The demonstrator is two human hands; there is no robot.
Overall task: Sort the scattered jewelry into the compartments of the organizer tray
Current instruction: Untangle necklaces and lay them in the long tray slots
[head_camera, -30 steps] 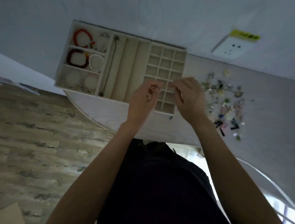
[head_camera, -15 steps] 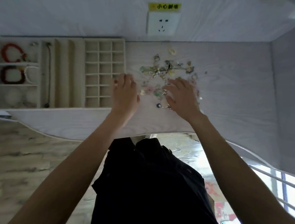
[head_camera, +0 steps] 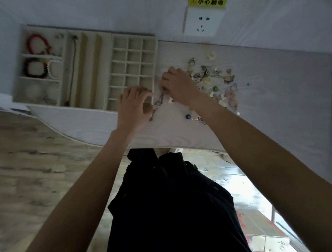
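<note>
The beige organizer tray (head_camera: 109,71) lies at the table's back left. Its left compartments hold a red bracelet (head_camera: 36,44), a dark bracelet (head_camera: 33,68) and a pearl bracelet (head_camera: 53,66). A dark necklace (head_camera: 73,69) lies in a long slot, and the small grid cells (head_camera: 134,66) look empty. Scattered jewelry (head_camera: 216,79) covers the table to the tray's right. My right hand (head_camera: 178,87) pinches the top of a metal chain (head_camera: 157,104), which hangs down-left. My left hand (head_camera: 134,106) curls beside the chain's lower part with its thumb against it; a grip is unclear.
A white wall socket (head_camera: 203,22) with a yellow warning label sits above the pile. A blue bead (head_camera: 188,116) lies near my right wrist. The pale wooden table (head_camera: 273,86) has a curved front edge, with wood floor below to the left.
My right hand has lifted a chain out of the pile and carried it left toward the tray's corner. My left hand has come off the table and curled beside the chain.
</note>
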